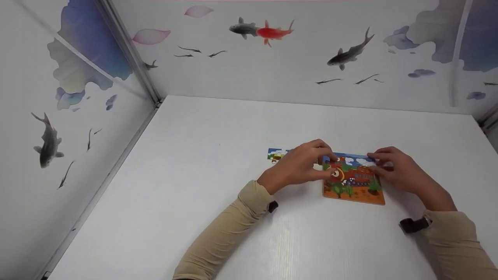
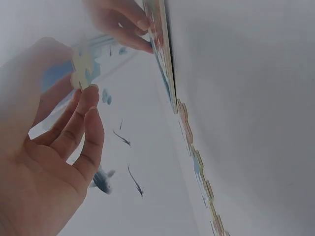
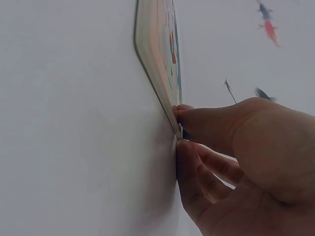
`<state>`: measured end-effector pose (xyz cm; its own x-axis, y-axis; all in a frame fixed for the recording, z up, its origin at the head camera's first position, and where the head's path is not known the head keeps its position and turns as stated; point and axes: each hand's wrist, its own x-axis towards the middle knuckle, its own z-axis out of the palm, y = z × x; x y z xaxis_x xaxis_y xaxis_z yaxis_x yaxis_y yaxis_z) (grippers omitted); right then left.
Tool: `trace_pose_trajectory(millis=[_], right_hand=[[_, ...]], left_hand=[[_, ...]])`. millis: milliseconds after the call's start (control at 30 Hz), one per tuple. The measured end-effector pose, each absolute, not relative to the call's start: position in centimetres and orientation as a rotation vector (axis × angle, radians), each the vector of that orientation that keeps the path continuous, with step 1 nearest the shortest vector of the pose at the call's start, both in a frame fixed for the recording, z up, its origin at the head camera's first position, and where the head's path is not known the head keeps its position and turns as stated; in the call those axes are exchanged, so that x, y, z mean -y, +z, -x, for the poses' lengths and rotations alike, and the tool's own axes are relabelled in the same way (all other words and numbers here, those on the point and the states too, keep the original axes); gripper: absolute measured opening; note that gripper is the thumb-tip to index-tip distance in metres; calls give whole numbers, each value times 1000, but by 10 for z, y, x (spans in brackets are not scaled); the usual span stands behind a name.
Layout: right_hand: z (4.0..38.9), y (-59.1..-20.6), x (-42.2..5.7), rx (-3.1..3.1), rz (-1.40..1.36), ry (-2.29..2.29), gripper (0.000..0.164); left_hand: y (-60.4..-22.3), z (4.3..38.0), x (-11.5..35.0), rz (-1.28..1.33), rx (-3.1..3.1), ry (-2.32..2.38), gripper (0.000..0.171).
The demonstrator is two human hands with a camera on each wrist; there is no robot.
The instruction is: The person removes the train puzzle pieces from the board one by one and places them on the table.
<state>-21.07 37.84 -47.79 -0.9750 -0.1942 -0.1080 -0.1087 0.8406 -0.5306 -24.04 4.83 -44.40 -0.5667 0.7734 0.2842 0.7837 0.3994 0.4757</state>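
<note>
A colourful jigsaw puzzle board lies on the white table, its picture showing a red shape, clouds, green plants and orange ground. Over its left side, my left hand pinches a small jigsaw piece between thumb and fingertips; the left wrist view shows this piece raised off the board. At the board's upper right corner, my right hand grips the edge, thumb on the top face and fingers against the rim, as the right wrist view shows.
Beyond the left hand lie several loose jigsaw pieces, partly hidden by it; the left wrist view shows them in a row beside the board. White panels with printed fish border the table at the back and left.
</note>
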Motion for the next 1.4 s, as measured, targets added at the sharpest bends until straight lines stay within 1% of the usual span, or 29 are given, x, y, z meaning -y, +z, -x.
trace_pose_trajectory(millis=[300, 600, 967, 1200, 1400], right_hand=[[212, -481, -379, -2912, 272, -782, 51], [211, -480, -379, -2898, 261, -795, 50], [211, -479, -378, -2889, 264, -808, 50], [211, -479, -379, -2887, 252, -800, 51], [212, -481, -379, -2882, 244, -802, 50]], left_hand=[[-444, 242, -28, 1417, 2566, -935, 26], [-454, 251, -9, 1381, 2673, -901, 23], [-465, 257, -9, 1433, 2798, -850, 25], [-469, 263, -10, 1444, 2858, -851, 23], [-471, 266, -12, 1416, 2942, -819, 27]])
